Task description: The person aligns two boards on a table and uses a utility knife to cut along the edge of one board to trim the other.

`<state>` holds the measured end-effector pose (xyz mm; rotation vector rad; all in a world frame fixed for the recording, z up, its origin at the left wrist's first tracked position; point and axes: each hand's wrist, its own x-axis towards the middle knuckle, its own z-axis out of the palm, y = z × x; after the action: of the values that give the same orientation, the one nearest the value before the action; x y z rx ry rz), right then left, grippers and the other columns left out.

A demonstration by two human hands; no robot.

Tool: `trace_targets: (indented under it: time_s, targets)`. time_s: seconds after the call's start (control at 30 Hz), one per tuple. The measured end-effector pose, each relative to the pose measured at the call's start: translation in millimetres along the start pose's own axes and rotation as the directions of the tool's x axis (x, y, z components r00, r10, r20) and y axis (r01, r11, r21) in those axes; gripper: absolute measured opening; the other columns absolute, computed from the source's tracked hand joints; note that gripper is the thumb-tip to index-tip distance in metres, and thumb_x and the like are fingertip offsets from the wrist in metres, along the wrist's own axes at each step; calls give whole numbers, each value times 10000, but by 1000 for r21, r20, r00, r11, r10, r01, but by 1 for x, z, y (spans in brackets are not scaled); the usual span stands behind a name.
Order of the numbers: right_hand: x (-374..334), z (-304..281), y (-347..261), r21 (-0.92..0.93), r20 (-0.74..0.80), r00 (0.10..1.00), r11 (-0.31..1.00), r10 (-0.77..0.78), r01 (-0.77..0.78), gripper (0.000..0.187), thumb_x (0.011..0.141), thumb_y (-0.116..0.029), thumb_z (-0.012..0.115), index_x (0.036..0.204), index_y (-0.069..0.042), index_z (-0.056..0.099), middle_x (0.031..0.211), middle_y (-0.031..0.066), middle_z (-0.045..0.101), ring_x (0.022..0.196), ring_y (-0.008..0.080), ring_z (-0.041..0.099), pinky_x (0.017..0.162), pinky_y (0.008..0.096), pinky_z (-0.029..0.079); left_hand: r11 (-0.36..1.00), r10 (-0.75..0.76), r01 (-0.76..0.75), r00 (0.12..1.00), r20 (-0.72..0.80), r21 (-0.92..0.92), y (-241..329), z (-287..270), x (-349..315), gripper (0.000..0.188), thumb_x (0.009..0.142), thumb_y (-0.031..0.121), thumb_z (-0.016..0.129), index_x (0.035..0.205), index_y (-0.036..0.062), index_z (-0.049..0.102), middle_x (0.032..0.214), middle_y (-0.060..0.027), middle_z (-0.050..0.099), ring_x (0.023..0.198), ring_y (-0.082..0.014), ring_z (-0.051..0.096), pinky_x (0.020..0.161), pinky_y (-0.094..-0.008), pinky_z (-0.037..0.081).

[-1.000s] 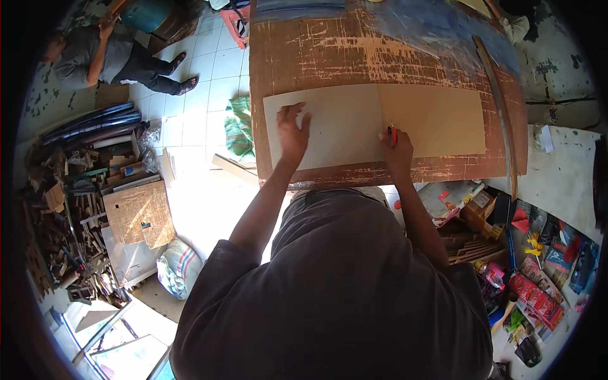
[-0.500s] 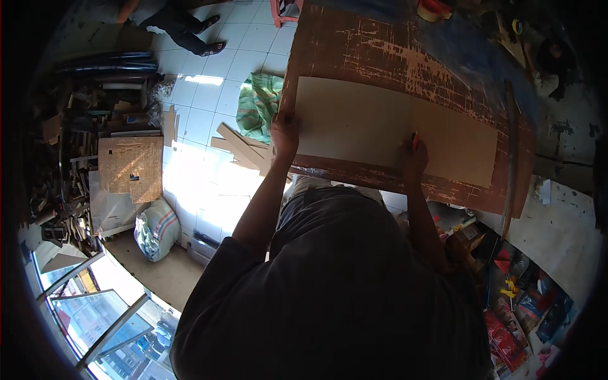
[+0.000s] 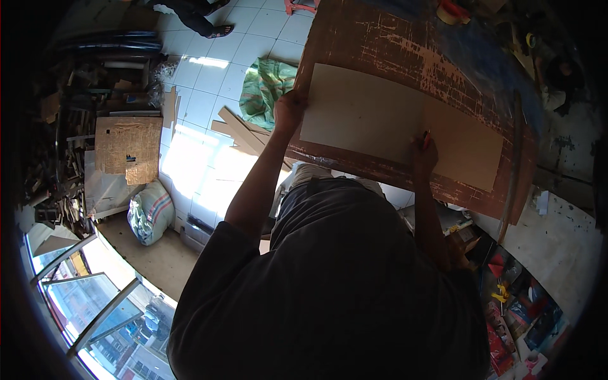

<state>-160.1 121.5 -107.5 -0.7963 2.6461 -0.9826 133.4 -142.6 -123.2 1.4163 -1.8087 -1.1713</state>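
Observation:
A long pale sheet of board [image 3: 361, 117] lies across a worn brown worktable [image 3: 354, 31]. Its left part looks greyish and its right part tan [image 3: 465, 139]; whether these are one piece or two I cannot tell. My left hand [image 3: 291, 109] is closed at the sheet's left end, by the table edge, and its fingertips are hidden. Over the sheet's near side, around where the two tones meet, my right hand [image 3: 424, 157] grips a small red-and-black hand tool [image 3: 427, 138]. Its tip is too small to make out.
A long bar [image 3: 512, 158] lies along the table's right side. Tape rolls [image 3: 453, 12] sit at the far edge. Left of the table are a green sack [image 3: 263, 88], wood strips [image 3: 244, 133] and stacked scraps. Another person's leg [image 3: 193, 19] shows at the upper left.
The whole view has shifted slightly. My right hand stays near the line between the two tones, with the red-and-black tool tilted differently. My left hand remains at the sheet's left end.

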Motion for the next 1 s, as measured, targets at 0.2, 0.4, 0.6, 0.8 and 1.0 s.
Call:
trace_targets:
  time_s: [0.2,0.4,0.6,0.8,1.0]
  targets:
    - [0,3,3,34,-5,999,999,35,-35,444,802,-282,791,1153,-47,653,1010,140,694,955,321,677,829,411,514,963,-11,-3,999,52,271,10,0,7,153,793,233,728,840,90,705,793,-166,713,792,-344,709,682,-450,561]
    - [1,9,11,-55,-75,997,998,-37,33,471,816,-320,769,1163,-26,647,1007,158,702,962,329,679,833,413,512,871,0,-7,1000,14,492,20,1,1,188,803,271,724,874,98,715,827,-198,701,813,-365,704,680,-485,553]
    - [-2,6,3,-45,-28,1000,999,9,-10,447,824,-303,761,1155,-27,642,996,133,712,959,314,684,834,410,515,974,179,-168,982,-64,152,8,-10,-33,166,808,184,717,879,35,696,857,-199,689,832,-382,678,727,-462,532]
    - [0,5,2,-52,-32,999,998,33,-35,431,820,-279,761,1166,-51,645,1010,125,707,966,288,684,836,406,517,990,70,-59,994,-83,131,9,-21,-91,129,798,94,686,882,-3,677,861,-191,657,797,-384,640,723,-468,500]
    - [0,2,2,-71,1,1000,997,13,-13,437,815,-307,763,1160,-65,647,1044,113,711,1004,291,682,876,401,518,993,27,-14,994,-110,120,3,-16,-103,148,796,82,660,918,0,678,896,-183,654,877,-375,636,759,-458,496]
